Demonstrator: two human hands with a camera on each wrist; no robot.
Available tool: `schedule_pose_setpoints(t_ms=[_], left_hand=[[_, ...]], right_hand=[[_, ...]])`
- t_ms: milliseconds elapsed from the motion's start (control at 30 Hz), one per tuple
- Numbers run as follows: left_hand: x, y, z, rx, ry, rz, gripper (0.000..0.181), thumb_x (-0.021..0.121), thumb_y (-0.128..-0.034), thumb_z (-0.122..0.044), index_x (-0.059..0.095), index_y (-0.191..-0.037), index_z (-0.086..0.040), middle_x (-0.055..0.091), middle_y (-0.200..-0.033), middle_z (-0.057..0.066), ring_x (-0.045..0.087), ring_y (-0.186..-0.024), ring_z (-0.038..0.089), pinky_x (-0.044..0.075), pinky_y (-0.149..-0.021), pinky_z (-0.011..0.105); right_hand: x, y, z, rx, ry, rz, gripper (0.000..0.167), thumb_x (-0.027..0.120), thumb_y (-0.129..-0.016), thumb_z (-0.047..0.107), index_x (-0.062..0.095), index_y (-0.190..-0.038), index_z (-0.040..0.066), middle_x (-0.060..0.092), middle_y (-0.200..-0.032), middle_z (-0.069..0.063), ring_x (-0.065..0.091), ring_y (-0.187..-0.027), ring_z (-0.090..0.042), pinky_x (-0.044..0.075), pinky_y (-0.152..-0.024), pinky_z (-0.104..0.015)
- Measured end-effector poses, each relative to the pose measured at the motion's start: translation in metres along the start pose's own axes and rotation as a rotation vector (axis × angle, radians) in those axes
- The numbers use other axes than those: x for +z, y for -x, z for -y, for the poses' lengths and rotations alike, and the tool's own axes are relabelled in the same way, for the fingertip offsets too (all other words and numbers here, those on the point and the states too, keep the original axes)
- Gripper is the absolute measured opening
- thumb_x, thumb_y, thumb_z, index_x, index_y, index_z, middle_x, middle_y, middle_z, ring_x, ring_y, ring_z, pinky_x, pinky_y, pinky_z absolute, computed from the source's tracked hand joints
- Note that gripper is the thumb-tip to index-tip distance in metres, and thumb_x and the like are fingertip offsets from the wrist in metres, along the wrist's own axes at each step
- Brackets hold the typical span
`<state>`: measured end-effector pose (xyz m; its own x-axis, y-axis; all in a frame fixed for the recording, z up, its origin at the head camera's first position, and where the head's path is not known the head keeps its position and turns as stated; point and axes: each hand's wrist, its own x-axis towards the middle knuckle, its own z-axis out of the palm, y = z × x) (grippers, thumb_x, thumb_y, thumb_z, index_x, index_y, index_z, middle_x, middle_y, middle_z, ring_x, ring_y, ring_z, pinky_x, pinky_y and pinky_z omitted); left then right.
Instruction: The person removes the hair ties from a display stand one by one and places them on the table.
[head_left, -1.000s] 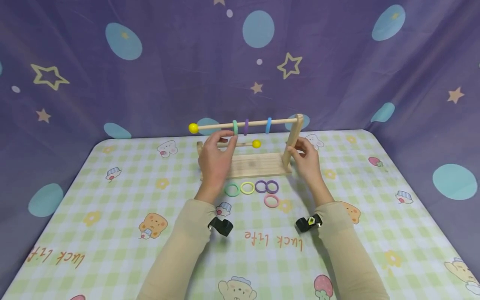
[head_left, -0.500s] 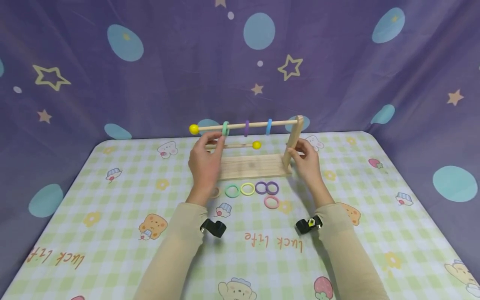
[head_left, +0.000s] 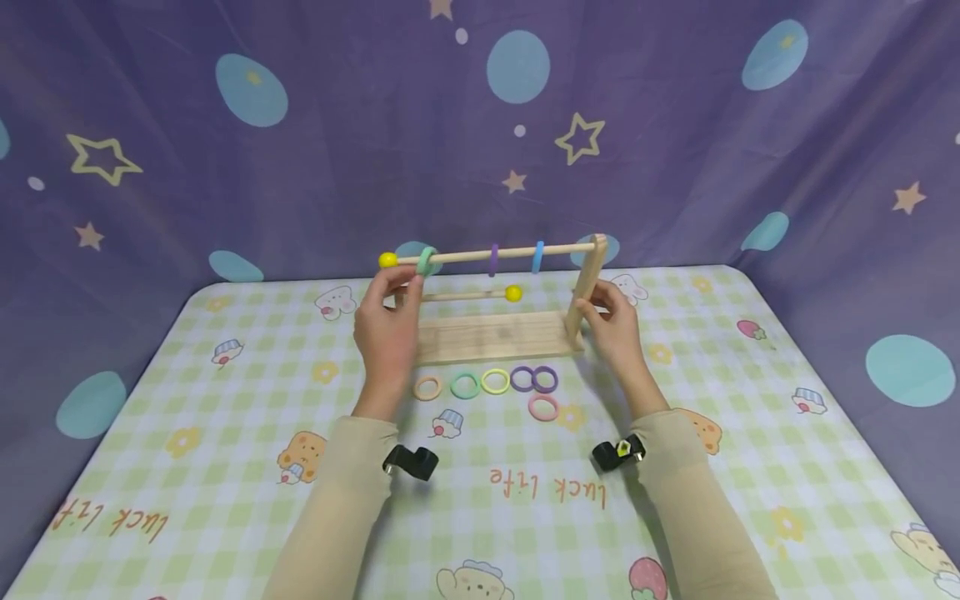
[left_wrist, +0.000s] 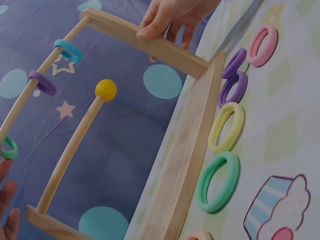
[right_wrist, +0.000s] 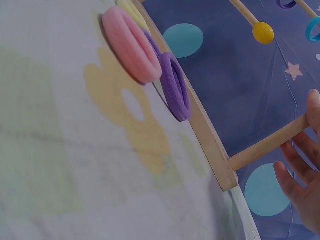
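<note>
Stand of pale wood [head_left: 495,337] on a pastel checked cloth [head_left: 255,400]

Left hand [head_left: 386,329]: thumb and finger pinch a mint-green soft fabric ring [head_left: 426,262], which encircles the stand's upper round wooden rod [head_left: 465,256] near the yellow ball [head_left: 387,261] at its free end. Well apart from it on the rod hang a purple ring [head_left: 493,260] and a bright blue ring [head_left: 537,257]. Right hand [head_left: 615,325]: thumb and fingers grip the flat wooden right post [head_left: 587,287]. A lower wooden rod [head_left: 465,296] ends in a second yellow ball [head_left: 513,293]. On the cloth, just in front of the stand, lie a peach ring [left_wrist: 200,236], a second green ring [left_wrist: 233,175], a pale yellow ring [left_wrist: 238,125], two purple rings [head_left: 534,380] touching and, nearer the person, a pink ring [right_wrist: 132,47]
</note>
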<state>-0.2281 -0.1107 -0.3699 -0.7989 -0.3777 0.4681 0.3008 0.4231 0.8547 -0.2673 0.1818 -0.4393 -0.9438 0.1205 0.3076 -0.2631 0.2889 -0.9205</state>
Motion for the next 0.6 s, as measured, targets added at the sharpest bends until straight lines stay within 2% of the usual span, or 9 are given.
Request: schedule_pose_setpoints(t_ms=[233,600], left_hand=[[-0.008,-0.002,0.005,-0.018,0.008,-0.034,0.017,0.069,-0.0946,-0.023,0.071,-0.108,-0.014,0.072,-0.105,-0.005,0.063,-0.092,0.008,0.043,-0.068,0.021],[-0.017,-0.003,0.008,-0.017,0.052,-0.052,0.017,0.069,-0.0945,-0.020,0.069,-0.108,-0.010,0.071,-0.105,-0.001,0.063,-0.092,0.010,0.044,-0.068,0.021]], right_hand=[[0.000,0.000,-0.001,-0.009,-0.007,-0.004,0.044,0.068,-0.093,0.018,0.056,-0.130,-0.003,0.065,-0.120,-0.022,0.059,-0.108,-0.025,0.049,-0.087,-0.026],[0.000,0.000,0.000,-0.010,-0.003,0.000,0.043,0.067,-0.094,0.019,0.057,-0.130,-0.002,0.066,-0.119,-0.019,0.059,-0.106,-0.020,0.049,-0.087,-0.025]])
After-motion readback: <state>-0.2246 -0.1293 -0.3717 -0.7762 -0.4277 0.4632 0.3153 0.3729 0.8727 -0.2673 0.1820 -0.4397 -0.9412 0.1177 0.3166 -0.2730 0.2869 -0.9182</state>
